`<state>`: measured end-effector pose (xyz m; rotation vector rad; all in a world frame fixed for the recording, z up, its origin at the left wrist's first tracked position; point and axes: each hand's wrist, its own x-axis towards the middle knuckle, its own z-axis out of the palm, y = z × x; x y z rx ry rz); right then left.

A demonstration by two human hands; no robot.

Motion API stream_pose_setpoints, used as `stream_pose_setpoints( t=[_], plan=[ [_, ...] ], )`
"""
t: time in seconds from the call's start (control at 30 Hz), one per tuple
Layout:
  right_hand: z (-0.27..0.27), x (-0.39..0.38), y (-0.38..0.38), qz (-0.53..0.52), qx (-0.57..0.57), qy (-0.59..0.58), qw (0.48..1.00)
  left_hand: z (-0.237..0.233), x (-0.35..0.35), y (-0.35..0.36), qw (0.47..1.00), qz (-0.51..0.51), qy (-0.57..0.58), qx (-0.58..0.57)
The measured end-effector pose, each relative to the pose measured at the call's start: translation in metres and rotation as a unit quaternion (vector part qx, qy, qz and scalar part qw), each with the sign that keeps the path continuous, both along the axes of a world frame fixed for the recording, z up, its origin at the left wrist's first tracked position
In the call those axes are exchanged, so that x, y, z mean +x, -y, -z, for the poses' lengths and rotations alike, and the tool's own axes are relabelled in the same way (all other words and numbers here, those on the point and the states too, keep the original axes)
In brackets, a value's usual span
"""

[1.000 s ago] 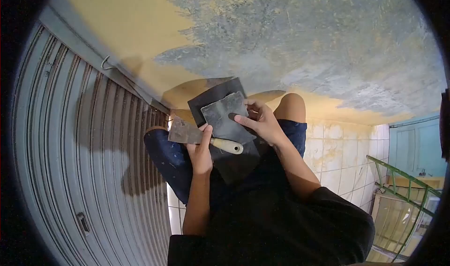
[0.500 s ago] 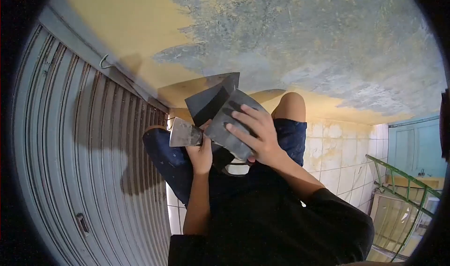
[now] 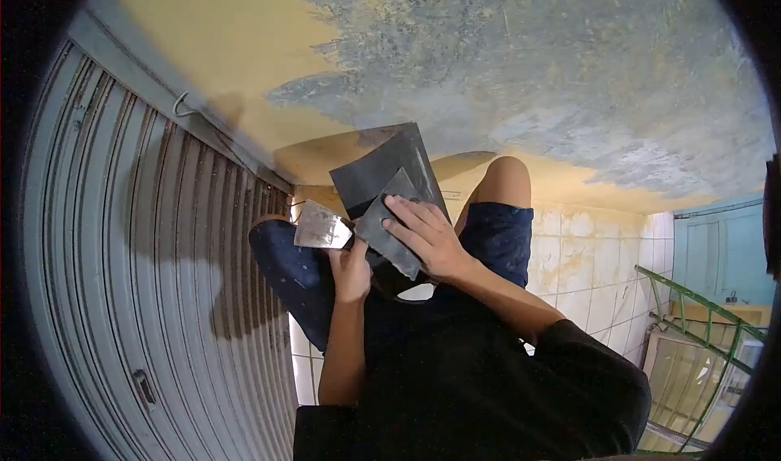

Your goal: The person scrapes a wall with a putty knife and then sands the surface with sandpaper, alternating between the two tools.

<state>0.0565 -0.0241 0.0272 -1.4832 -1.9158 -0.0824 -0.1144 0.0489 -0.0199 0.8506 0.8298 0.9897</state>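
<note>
My left hand point(image 3: 352, 272) is closed around a putty knife point(image 3: 319, 227), its broad metal blade pointing left and catching the light. The handle is mostly hidden by the hand and the sheet. Over my lap is a dark sheet of sandpaper point(image 3: 382, 167), bent so that a grey flap point(image 3: 382, 232) with a ragged lower edge lies toward me. My right hand point(image 3: 435, 241) grips this flap, fingers stretched across its top face and thumb hidden beneath. The flap's left corner meets my left fingers. Under the sheet a white, rounded thing point(image 3: 415, 293) shows in part.
In front stands a yellow wall point(image 3: 236, 46) with grey patches point(image 3: 488, 63). A ribbed metal shutter point(image 3: 187, 241) with a hook point(image 3: 184, 106) beside it runs along the left. White tiles point(image 3: 569, 286) line the lower wall at right, near a green metal frame point(image 3: 691, 298).
My right hand has shifted slightly left and down with the grey flap, which shows smaller and more tilted. The dark far part of the sandpaper has spread wider. The putty knife has turned slightly.
</note>
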Motion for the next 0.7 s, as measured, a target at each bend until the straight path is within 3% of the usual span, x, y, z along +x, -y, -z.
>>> stream_pose_setpoints(
  t=[0.03,0.13,0.17,0.23,0.3,0.37,0.47,0.57,0.63,0.7],
  plan=[
    [-0.001,-0.002,0.0,-0.001,0.0,0.001,1.0,0.004,0.001,0.001,0.997,-0.02,-0.062,0.039],
    [0.001,-0.004,0.0,0.044,-0.018,-0.29,0.956,-0.027,0.005,-0.008,0.997,0.011,-0.069,0.035],
    [-0.008,0.0,-0.003,0.042,-0.015,-0.285,0.957,-0.031,0.007,-0.01,0.997,0.009,-0.064,0.037],
    [-0.03,0.01,-0.007,0.158,0.071,-0.265,0.949,-0.037,0.008,-0.016,0.998,-0.012,-0.055,0.009],
    [-0.07,0.036,-0.02,0.22,0.213,-0.039,0.951,-0.041,0.007,-0.029,0.99,-0.008,-0.122,0.067],
    [-0.1,0.066,-0.038,0.297,0.306,0.149,0.892,-0.054,0.005,-0.044,0.973,0.037,-0.183,0.134],
    [-0.147,0.107,-0.084,0.299,0.384,0.208,0.848,-0.057,0.002,-0.066,0.967,0.093,-0.203,0.123],
    [-0.167,0.124,-0.112,0.268,0.372,0.257,0.851,-0.044,0.004,-0.081,0.972,0.085,-0.181,0.121],
    [-0.171,0.125,-0.122,0.292,0.303,0.355,0.835,-0.03,0.004,-0.083,0.982,0.066,-0.151,0.09],
    [-0.17,0.119,-0.135,0.295,0.303,0.336,0.842,-0.024,0.001,-0.08,0.99,0.048,-0.121,0.056]
  ],
)
